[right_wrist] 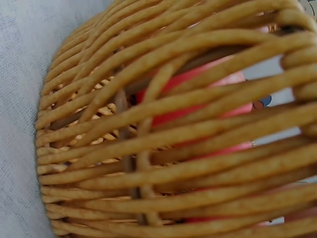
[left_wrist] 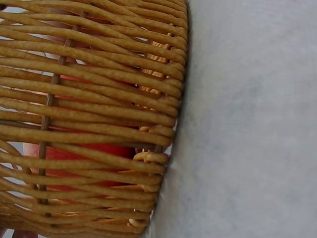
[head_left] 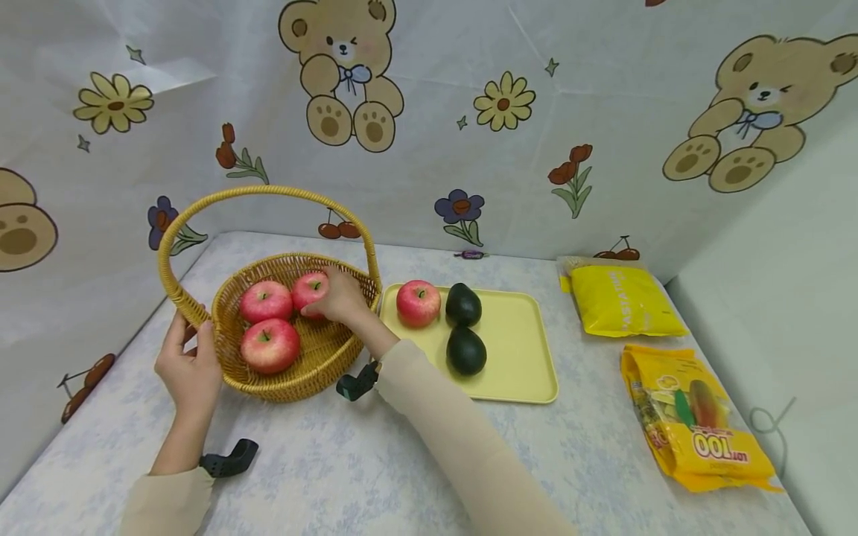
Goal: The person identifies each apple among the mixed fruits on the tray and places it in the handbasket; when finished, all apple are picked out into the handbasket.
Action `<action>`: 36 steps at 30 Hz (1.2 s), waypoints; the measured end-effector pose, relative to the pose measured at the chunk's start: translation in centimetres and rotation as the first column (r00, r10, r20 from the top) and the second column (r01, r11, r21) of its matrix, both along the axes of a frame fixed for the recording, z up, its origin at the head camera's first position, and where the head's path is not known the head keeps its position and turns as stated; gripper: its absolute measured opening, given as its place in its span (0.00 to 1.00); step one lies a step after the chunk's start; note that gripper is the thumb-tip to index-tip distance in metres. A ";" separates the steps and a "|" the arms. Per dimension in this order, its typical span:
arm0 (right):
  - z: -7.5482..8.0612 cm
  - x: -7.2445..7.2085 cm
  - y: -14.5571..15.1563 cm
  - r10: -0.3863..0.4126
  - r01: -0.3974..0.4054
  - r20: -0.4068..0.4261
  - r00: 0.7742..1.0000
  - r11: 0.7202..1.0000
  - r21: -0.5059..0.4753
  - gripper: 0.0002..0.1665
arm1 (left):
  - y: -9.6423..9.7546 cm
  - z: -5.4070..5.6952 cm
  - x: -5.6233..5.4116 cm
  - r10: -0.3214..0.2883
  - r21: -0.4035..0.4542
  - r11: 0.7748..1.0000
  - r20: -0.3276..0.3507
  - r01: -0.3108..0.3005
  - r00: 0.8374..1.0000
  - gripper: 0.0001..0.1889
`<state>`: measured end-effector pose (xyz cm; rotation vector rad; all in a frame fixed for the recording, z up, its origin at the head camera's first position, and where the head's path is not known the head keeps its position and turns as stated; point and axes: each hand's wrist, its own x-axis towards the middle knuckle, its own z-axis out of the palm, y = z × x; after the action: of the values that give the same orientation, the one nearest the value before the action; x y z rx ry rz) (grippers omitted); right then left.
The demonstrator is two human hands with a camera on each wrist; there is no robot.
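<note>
A wicker basket (head_left: pixel 315 380) with a tall arched handle stands at the left of the table. My left hand (head_left: pixel 191 368) grips its left rim where the handle joins. Inside the basket, my right hand (head_left: pixel 343 296) holds a red apple (head_left: pixel 307 286), fingers over its far side and thumb at its near side. Two more apples lie beside it, one at the left (head_left: pixel 266 301) and one nearer (head_left: pixel 270 347). Both wrist views are filled by the woven basket wall (left_wrist: pixel 89 114), with red apple skin (right_wrist: pixel 198 104) showing through the gaps.
Right of the basket lies a yellow tray (head_left: pixel 516 342) bearing an apple (head_left: pixel 418 304) and two dark green avocados, one far (head_left: pixel 463 305) and one near (head_left: pixel 465 351). Farther right are a yellow pouch (head_left: pixel 623 300) and a yellow printed bag (head_left: pixel 697 420). A bear-patterned cloth (head_left: pixel 429 179) hangs behind.
</note>
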<state>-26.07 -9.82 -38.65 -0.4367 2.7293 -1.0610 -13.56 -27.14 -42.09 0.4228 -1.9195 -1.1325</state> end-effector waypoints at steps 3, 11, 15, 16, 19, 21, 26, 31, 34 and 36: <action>0.3 0.1 0.0 0.039 -0.039 0.002 0.999 0.999 0.034 0.52 | -0.1 0.0 0.0 0.003 0.003 1.000 0.002 -0.003 1.000 0.19; 2.6 1.3 0.9 0.134 -0.132 -0.024 0.991 0.988 0.082 0.52 | 0.0 0.1 0.1 0.003 0.005 1.000 0.012 -0.003 1.000 0.19; 4.2 2.6 2.2 0.199 -0.197 -0.056 0.978 0.980 0.036 0.51 | 0.0 0.1 0.0 -0.003 -0.002 1.000 0.003 0.003 1.000 0.18; 4.6 3.0 2.7 0.216 -0.215 -0.067 0.974 0.976 0.019 0.50 | 0.0 0.1 0.0 -0.003 -0.004 1.000 0.002 0.003 1.000 0.18; 5.7 4.5 4.3 0.258 -0.263 -0.102 0.961 0.964 -0.036 0.48 | 0.0 0.1 0.0 -0.003 -0.013 1.000 0.000 0.003 1.000 0.18; 6.3 5.3 5.6 0.285 -0.297 -0.132 0.949 0.952 -0.078 0.46 | 0.0 0.1 0.0 -0.002 -0.016 1.000 0.002 0.002 1.000 0.18; 7.7 6.1 9.5 0.338 -0.369 -0.175 0.925 0.908 -0.198 0.41 | 0.0 0.1 0.0 -0.001 -0.003 1.000 0.013 0.001 1.000 0.19; 8.1 5.5 13.5 0.287 -0.363 -0.280 0.916 0.891 -0.274 0.38 | 0.1 0.1 0.0 0.003 0.001 1.000 0.013 -0.003 1.000 0.18; 7.8 4.8 15.6 0.198 -0.302 -0.315 0.928 0.896 -0.326 0.37 | 0.1 0.2 0.1 0.004 0.000 1.000 0.013 -0.004 1.000 0.18; 7.5 4.3 16.7 0.144 -0.258 -0.313 0.939 0.895 -0.363 0.36 | 0.1 0.2 0.1 0.003 0.002 1.000 0.016 -0.003 1.000 0.18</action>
<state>-21.74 6.89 -31.18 -0.9821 2.5992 -1.6086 -13.48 -27.03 -41.84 0.4370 -1.9312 -1.1325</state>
